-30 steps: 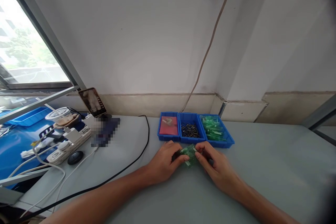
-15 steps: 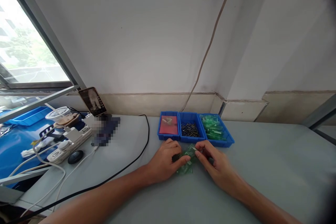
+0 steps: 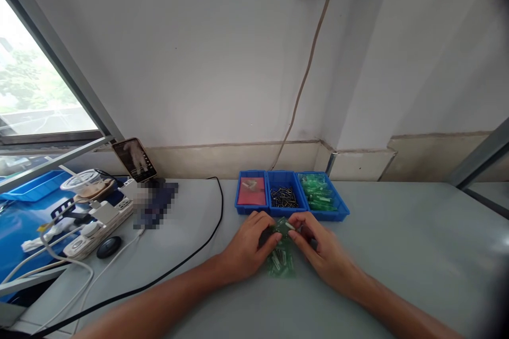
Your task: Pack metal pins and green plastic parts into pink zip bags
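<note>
A small clear green plastic bag [image 3: 281, 265] hangs between my hands over the grey table, with several small light and dark pieces visible inside. My left hand [image 3: 254, 241] is closed on the bag's left edge near its top, thumb in front. At the bag's upper right, my right hand [image 3: 318, 243] pinches a small white plug-like piece [image 3: 290, 226] between thumb and fingertips. Whether its fingers also grip the bag's edge I cannot tell. Just behind the hands stand blue bins: one with a pink sheet [image 3: 251, 196] and pale pieces, one with dark screws [image 3: 284, 197], one with green bags [image 3: 318, 190].
A black cable [image 3: 186, 254] crosses the table on the left. Beyond it are a black mouse [image 3: 108, 247], a power strip [image 3: 99, 228] with plugs, and a phone [image 3: 135, 160] on a stand. The wall closes off the back.
The green bag now hangs more upright, its lower part and contents showing below my hands. The white piece at my right fingertips is more visible. The whole view has shifted slightly.
</note>
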A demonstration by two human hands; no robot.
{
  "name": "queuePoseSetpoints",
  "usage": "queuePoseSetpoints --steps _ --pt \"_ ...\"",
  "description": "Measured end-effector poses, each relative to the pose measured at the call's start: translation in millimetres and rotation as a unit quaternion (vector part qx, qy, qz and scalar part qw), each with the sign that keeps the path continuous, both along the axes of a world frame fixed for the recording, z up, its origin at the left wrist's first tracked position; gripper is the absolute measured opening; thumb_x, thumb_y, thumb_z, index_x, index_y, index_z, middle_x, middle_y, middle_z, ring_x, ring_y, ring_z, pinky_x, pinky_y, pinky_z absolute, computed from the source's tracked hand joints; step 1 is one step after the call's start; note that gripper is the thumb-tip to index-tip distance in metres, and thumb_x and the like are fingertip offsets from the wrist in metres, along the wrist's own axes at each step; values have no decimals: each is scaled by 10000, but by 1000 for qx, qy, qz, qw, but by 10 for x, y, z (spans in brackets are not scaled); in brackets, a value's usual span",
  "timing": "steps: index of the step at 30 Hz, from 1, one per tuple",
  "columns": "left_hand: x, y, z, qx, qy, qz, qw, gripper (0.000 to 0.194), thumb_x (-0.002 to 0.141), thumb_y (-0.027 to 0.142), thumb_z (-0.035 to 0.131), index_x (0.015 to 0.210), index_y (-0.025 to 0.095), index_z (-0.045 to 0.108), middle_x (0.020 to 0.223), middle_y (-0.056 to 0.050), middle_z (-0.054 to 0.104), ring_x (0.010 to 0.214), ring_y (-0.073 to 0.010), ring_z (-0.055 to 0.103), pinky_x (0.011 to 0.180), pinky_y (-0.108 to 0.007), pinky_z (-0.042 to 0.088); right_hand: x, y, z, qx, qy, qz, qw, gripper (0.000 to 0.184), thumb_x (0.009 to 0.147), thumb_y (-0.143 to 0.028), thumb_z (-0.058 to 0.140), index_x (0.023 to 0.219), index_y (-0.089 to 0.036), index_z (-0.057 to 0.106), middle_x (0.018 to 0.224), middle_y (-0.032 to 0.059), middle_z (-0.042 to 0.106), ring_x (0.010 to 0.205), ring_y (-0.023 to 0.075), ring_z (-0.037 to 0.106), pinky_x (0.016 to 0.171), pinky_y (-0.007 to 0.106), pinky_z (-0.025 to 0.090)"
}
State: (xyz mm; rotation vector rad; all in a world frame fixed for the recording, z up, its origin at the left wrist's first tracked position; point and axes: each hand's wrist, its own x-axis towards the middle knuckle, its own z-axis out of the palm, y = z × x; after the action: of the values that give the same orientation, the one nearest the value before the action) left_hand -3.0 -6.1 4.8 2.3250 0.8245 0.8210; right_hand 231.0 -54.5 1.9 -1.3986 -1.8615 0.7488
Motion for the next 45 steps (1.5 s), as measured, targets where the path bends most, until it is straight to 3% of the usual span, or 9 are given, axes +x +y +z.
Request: queuePoseSetpoints --steps 3,8,13,19,26,36,45 --pt "-1 1 5 -18 -4 1 1000 259 1146 383 472 979 203 555 964 -29 616 925 -202 525 883 -334 419 -13 -7 14 10 -17 10 1000 285 1119 -484 469 1258 -261 578 824 1 660 705 200 581 662 320 448" --pt "-3 22 -33 -49 -7 5 999 363 1146 486 442 910 214 494 888 -14 559 883 -204 482 817 -323 392 -18 -8 19 20 -15 25 999 251 1119 -460 466 1155 -253 603 852 6 663 724 199 573 685 323 444" --pt "1 45 -83 -67 7 4 998 431 1134 553 431 861 220 433 855 -5 518 853 -197 465 763 -311 367 -39 10 13 6 10 28 1000 249 1109 -453 487 977 -250 542 766 -37 517 692 173 465 653 299 378" --pt "7 50 -54 -82 10 -12 997 481 1131 587 396 821 218 390 818 17 452 782 -169 436 719 -298 350 -52 71 8 -46 84 56 994 385 1095 -522 520 841 -252 413 740 -62 375 689 157 358 632 288 302" --pt "15 48 24 -163 -22 -23 986 532 1109 621 421 771 213 377 740 39 356 676 -133 345 617 -272 285 -3 110 -25 -93 160 71 980 448 1069 -633 552 870 -257 412 734 -71 271 678 150 275 615 291 243" --pt "8 85 23 -265 -80 -56 959 589 1041 677 532 719 202 399 715 45 286 651 -118 260 581 -278 215 25 118 12 -166 233 80 955 478 986 -661 691 898 -255 454 625 -119 274 517 83 200 497 262 144" --pt "-3 72 66 -272 -79 -55 957 658 1001 692 579 649 215 293 665 60 218 623 -112 192 560 -293 154 7 96 27 -238 316 99 913 509 917 -656 787 897 -265 462 530 -163 275 424 51 148 402 231 122"
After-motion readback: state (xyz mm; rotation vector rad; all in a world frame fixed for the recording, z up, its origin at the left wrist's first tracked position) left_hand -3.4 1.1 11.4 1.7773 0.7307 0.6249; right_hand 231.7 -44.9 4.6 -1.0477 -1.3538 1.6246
